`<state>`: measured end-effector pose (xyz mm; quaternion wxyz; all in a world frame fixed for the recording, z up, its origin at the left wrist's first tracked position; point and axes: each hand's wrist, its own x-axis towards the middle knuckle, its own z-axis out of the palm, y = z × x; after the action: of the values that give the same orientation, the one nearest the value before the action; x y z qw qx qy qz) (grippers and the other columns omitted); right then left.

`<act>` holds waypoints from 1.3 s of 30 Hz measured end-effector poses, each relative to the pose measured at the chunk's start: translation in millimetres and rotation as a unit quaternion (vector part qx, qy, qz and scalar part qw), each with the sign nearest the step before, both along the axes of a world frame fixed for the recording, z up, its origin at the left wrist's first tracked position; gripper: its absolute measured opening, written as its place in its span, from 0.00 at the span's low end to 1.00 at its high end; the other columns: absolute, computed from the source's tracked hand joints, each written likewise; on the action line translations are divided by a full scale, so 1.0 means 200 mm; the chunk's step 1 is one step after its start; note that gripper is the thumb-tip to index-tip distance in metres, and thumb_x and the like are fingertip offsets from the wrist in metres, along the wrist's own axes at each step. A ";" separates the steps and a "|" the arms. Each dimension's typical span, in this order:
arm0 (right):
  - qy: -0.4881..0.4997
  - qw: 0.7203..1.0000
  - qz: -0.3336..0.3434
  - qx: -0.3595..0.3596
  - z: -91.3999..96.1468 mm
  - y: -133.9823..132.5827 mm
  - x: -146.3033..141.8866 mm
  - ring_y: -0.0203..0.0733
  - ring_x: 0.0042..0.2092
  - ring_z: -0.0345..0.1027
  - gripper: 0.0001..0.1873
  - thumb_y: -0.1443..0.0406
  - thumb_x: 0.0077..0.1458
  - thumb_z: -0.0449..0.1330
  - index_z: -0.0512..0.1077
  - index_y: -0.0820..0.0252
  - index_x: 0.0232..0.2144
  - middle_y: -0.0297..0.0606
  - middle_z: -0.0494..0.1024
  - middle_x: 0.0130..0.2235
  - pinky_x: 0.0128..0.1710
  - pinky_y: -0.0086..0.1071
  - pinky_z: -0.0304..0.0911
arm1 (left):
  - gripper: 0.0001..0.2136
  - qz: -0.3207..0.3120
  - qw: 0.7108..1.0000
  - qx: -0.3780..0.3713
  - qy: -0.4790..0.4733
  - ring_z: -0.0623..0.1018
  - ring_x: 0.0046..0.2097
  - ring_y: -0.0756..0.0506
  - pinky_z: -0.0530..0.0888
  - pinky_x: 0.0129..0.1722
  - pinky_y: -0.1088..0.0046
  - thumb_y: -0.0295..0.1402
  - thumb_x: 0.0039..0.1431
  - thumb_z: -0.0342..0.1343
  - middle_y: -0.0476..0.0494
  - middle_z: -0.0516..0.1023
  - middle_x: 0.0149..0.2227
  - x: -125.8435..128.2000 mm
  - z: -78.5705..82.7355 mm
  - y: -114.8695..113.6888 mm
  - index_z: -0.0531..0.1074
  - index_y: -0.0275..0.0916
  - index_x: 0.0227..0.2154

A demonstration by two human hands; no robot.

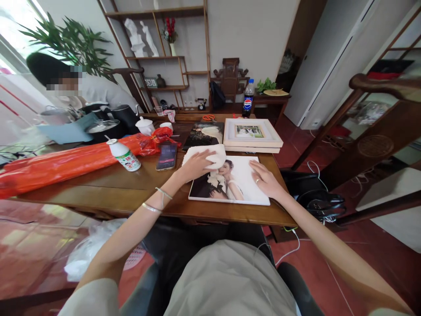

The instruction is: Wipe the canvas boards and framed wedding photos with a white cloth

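A photo panel [237, 184] lies flat near the front edge of the wooden table. It shows a couple with white flowers on a dark and white ground. My left hand [196, 166] grips a white cloth [217, 157] from above, over the panel's far left corner; the fingers reach across the cloth, which hides that corner. On the panel's right side rests my right hand [265, 179], open, its fingers apart and touching the white surface near the edge.
Behind the panel are stacked white frames [253, 136] and a dark photo panel [205, 134]. A phone [166, 156], a white bottle [124, 155] and a red plastic-wrapped bundle [75, 160] lie leftward. A cola bottle [248, 100] stands behind. Another person [98, 90] sits at far left.
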<state>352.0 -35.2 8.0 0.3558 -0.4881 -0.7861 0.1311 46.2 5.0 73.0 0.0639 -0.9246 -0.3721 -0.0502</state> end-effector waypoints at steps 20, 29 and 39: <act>-0.006 1.000 -0.012 -0.008 0.00 0.00 0.00 0.51 0.65 0.54 0.25 0.61 0.60 0.49 0.67 0.60 0.57 0.45 0.66 0.62 0.66 0.51 0.49 | 0.09 -0.078 0.996 0.002 0.033 0.55 0.67 0.31 0.60 0.61 0.47 0.35 0.62 0.54 0.45 0.56 0.66 0.06 -0.03 -0.71 0.79 0.42 0.38; -0.004 1.000 -0.004 -0.001 0.00 0.00 0.00 0.50 0.65 0.54 0.25 0.61 0.60 0.48 0.66 0.58 0.58 0.44 0.66 0.62 0.66 0.52 0.49 | 0.13 -0.012 1.000 -0.020 0.010 0.55 0.67 0.36 0.60 0.62 0.54 0.27 0.64 0.48 0.40 0.58 0.66 0.02 0.01 -0.17 0.74 0.35 0.48; 0.004 1.000 -0.007 -0.008 0.02 -0.02 -0.01 0.50 0.65 0.54 0.25 0.61 0.61 0.49 0.65 0.57 0.59 0.43 0.65 0.62 0.66 0.51 0.48 | 0.14 -0.005 1.000 0.010 0.018 0.54 0.67 0.36 0.55 0.64 0.50 0.28 0.65 0.47 0.38 0.58 0.65 0.05 -0.05 -0.05 0.73 0.34 0.48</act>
<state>349.3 -38.6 11.2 0.3554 -0.4964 -0.7801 0.1369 56.4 -5.5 63.8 0.0792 -0.9267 -0.3654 -0.0374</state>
